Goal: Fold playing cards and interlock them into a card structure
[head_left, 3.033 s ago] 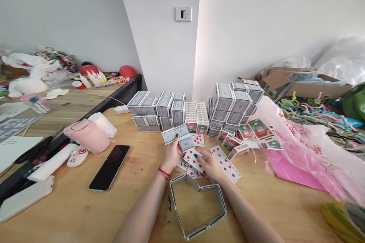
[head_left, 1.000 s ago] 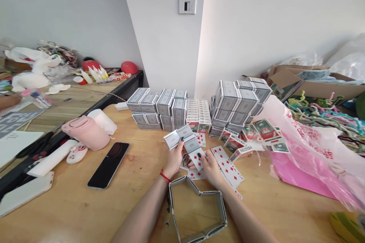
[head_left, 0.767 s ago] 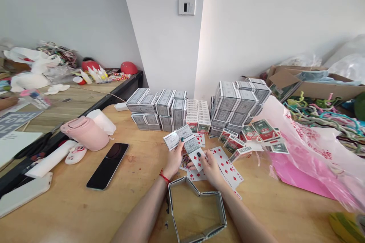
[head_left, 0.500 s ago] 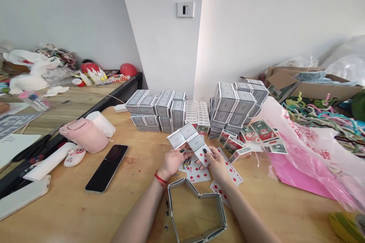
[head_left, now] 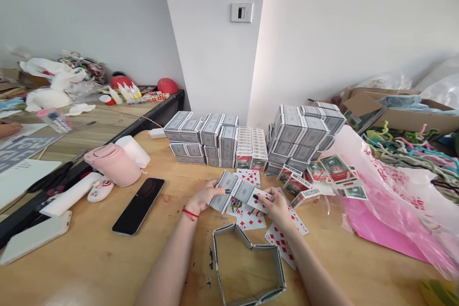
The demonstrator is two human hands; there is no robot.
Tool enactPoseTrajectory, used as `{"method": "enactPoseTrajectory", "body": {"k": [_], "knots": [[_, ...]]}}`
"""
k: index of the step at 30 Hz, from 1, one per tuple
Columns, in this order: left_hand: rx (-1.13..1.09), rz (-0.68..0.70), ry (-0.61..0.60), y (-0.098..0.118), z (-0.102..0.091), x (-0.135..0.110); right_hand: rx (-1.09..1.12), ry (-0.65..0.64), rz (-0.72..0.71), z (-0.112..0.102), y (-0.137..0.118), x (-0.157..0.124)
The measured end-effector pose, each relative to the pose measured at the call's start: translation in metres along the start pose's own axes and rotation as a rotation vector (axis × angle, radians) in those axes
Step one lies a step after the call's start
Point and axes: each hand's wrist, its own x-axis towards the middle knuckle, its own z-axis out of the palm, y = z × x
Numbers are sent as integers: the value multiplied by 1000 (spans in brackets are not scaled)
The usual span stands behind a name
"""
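Note:
My left hand (head_left: 208, 196) grips the left end of a folded piece made of playing cards (head_left: 226, 191), its grey patterned backs facing up. On the right, my right hand (head_left: 276, 206) pinches the same piece at a card face with red diamonds. Loose playing cards (head_left: 253, 221) lie face up under and around both hands, among them diamonds and a picture card. Nearer to me, between my forearms, stands a heart-like frame of folded cards (head_left: 280, 267) on the wooden table.
Stacked blocks of folded cards (head_left: 218, 129) and a taller stack (head_left: 297, 134) stand at the back. Green and red card boxes (head_left: 335, 168) lie right, beside pink plastic (head_left: 387, 201). A phone (head_left: 139, 205) and a pink container (head_left: 116, 165) are left. A hand (head_left: 9, 129) shows far left.
My left hand has moved left and now holds the piece's left end, turning it flatter and lower. The right hand keeps its pinch. The view has shifted slightly left.

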Motion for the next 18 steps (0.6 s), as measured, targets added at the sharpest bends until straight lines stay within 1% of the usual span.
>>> {"method": "enactPoseTrajectory", "body": {"k": [2, 4, 8, 12, 15, 18], "knots": [[13, -14, -60, -1, 3, -1, 30, 26, -21, -2, 1, 2], [4, -24, -89, -1, 6, -1, 34, 40, -53, -4, 1, 2], [5, -33, -15, -6, 10, 4, -28, 22, -94, -2, 0, 1], [45, 5, 78, -12, 13, 10, -32, -25, -90, 0, -1, 0], [48, 31, 122, -14, 17, 9, -36, -1, -104, -1, -2, -1], [20, 38, 122, -12, 21, 7, -24, 40, -141, -2, -4, -1]]}}
